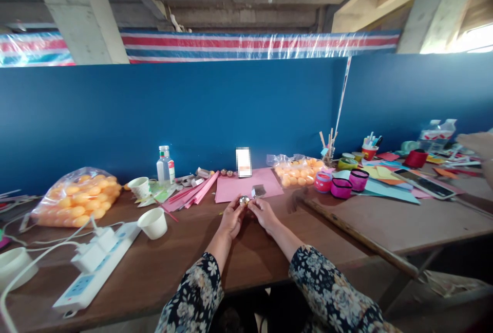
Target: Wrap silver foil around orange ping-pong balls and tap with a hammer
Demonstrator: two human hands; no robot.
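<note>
My left hand [231, 218] is closed round a small shiny metallic ball [244, 200], held just in front of a stack of pink paper [231, 188]. My right hand [265, 214] meets it from the other side, its thumb and fingers pinched together beside the ball. Whatever those right fingers grip is too small to tell. A square of grey reflective foil [259, 190] shows just beyond the right fingertips, over the pink paper. Two similar round balls [226, 172] sit behind the paper's left corner.
Clear bags of orange balls [79, 197] stand left and right of the pink paper. A power strip [98, 266], a paper cup [152, 223] and bottles [165, 165] lie leftward. On the right are a hammer [354, 233], purple rolls [341, 187], a phone [423, 184] and another person's arm [475, 147].
</note>
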